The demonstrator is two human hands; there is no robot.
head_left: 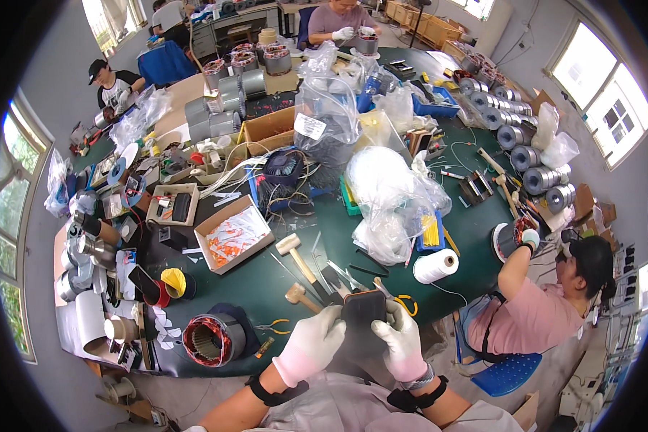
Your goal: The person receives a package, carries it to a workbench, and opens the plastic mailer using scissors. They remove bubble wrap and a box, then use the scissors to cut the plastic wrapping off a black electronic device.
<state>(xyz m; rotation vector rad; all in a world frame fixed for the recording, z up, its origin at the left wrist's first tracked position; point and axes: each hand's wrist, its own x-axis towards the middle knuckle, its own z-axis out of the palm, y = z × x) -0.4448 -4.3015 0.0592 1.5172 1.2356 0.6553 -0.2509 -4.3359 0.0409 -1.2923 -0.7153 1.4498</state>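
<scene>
Both my hands wear white gloves and hold a dark, flat, phone-like slab (363, 311) upright at the table's near edge. My left hand (313, 347) grips its left side, and my right hand (400, 341) has its thumb along the right side. Just beyond the slab lie a pale-headed mallet (291, 245) and a wooden mallet (296, 293). Yellow-handled scissors (406, 305) rest beside my right hand. To the left of my left hand are small yellow-handled pliers (275, 327) and a motor stator (212, 340) with copper-red windings.
A box of orange-and-white strips (233, 237) stands left of centre on the green table (324, 230). Right of centre are a white thread spool (436, 266) and plastic bags (385, 194). A co-worker in pink (529, 309) sits at right; more people work at the back.
</scene>
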